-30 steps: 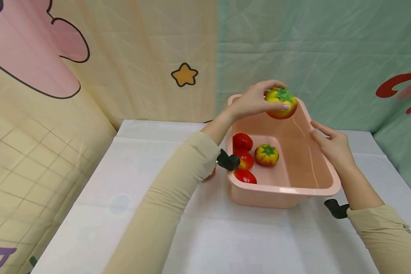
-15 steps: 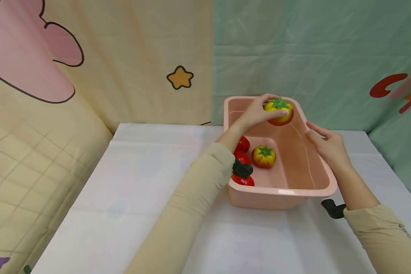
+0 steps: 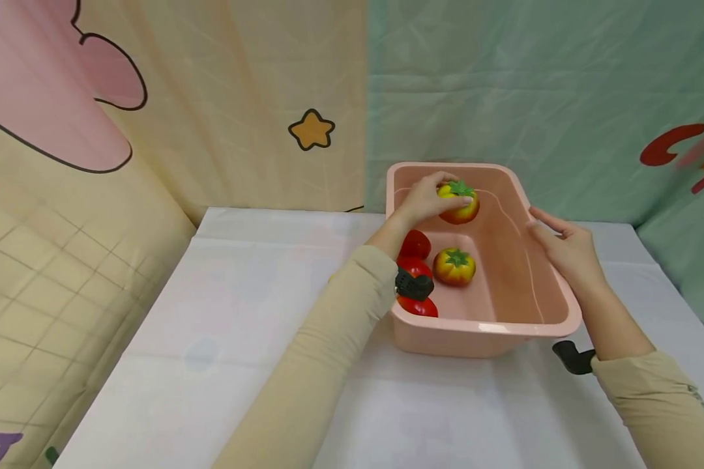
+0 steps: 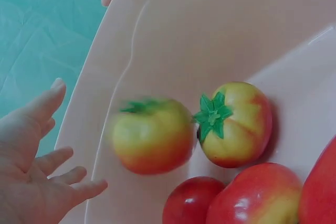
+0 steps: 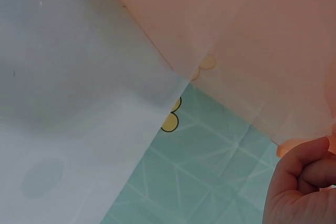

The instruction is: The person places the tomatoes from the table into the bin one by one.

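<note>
A yellow-red toy tomato [image 3: 459, 207] with a green star-shaped top is inside the far part of a pink plastic bin [image 3: 481, 329]. In the left wrist view it looks blurred, and my left hand [image 4: 31, 166] is spread apart from it. From the head view, the left hand [image 3: 425, 198] is still beside it, thumb in front. A second toy tomato [image 3: 454, 267] lies on the bin floor. Several red toy fruits [image 3: 415, 244] line the left wall, partly behind the wrist strap. My right hand [image 3: 569, 251] grips the bin's right rim, thumb inside.
The bin stands on a white-covered table [image 3: 258, 293] near its back edge. A printed curtain [image 3: 475, 85] hangs right behind it. Black wrist mounts [image 3: 413, 284] stick out from both cuffs. Something yellow barely shows behind the left sleeve.
My left hand has come down and slightly left, bringing the toy tomato from rim height into the bin; its fingers are now spread off it. The right hand stays on the rim.
</note>
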Demonstrator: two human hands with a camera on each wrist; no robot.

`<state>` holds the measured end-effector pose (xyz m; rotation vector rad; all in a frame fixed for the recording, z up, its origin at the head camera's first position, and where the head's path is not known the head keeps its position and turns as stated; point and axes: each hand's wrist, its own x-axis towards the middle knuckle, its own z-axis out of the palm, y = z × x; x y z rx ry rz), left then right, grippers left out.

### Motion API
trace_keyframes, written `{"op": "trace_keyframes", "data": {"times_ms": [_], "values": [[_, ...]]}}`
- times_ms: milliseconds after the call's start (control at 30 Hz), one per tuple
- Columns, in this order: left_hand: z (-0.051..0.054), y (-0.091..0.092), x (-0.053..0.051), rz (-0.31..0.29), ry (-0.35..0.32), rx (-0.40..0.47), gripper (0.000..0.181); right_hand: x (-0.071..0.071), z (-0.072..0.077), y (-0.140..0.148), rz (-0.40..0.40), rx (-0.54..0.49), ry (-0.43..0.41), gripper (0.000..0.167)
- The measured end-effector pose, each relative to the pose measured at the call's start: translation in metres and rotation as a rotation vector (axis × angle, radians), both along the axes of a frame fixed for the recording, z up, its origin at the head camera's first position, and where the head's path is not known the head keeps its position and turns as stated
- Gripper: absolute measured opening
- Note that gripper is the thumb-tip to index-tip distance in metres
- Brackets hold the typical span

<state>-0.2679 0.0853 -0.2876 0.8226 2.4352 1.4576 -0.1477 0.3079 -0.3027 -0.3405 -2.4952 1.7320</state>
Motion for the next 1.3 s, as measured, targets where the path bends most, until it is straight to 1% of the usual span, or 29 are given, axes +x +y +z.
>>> {"op": "trace_keyframes", "data": {"times_ms": [167, 267, 333, 433, 500, 567, 633, 700, 867, 933, 1067, 1167, 1300], "values": [[0.004, -0.001, 0.0, -0.009, -0.028, -0.028, 0.058, -0.001, 0.0, -0.001, -0.002, 0.017, 0.009, 0.061], [0.01, -0.003, 0.004, -0.03, -0.05, -0.004, 0.057, -0.001, 0.0, -0.002, -0.002, 0.048, 0.007, 0.063], [0.017, -0.003, 0.007, -0.058, -0.062, 0.025, 0.055, -0.001, 0.0, -0.002, -0.003, 0.054, 0.002, 0.063], [0.035, -0.003, 0.013, -0.105, -0.082, 0.068, 0.054, -0.003, 0.001, -0.003, -0.004, 0.083, -0.002, 0.064], [0.048, -0.004, 0.017, -0.141, -0.074, 0.084, 0.053, -0.004, 0.001, -0.003, -0.007, 0.088, 0.0, 0.064], [0.059, -0.008, 0.02, -0.173, -0.06, 0.092, 0.053, -0.004, 0.002, -0.002, -0.008, 0.089, -0.002, 0.064], [0.066, -0.016, 0.022, -0.194, -0.038, 0.099, 0.051, -0.004, 0.002, -0.002, -0.01, 0.092, -0.003, 0.064], [0.07, -0.025, 0.021, -0.204, -0.03, 0.114, 0.05, -0.003, 0.002, 0.0, -0.006, 0.076, -0.003, 0.063], [0.071, -0.054, 0.018, -0.182, 0.026, 0.145, 0.051, -0.001, 0.002, 0.005, -0.002, 0.076, -0.007, 0.063], [0.071, -0.064, 0.018, -0.174, 0.047, 0.147, 0.052, -0.001, 0.002, 0.005, -0.006, 0.083, -0.015, 0.065], [0.07, -0.081, 0.02, -0.175, 0.07, 0.151, 0.054, -0.002, 0.001, 0.005, -0.008, 0.058, -0.017, 0.064], [0.064, -0.094, 0.022, -0.177, 0.093, 0.159, 0.053, -0.002, 0.001, 0.005, -0.004, 0.041, -0.011, 0.063], [0.05, -0.116, 0.026, -0.168, 0.062, 0.157, 0.049, -0.001, -0.001, 0.004, -0.002, 0.031, -0.016, 0.062]]}}
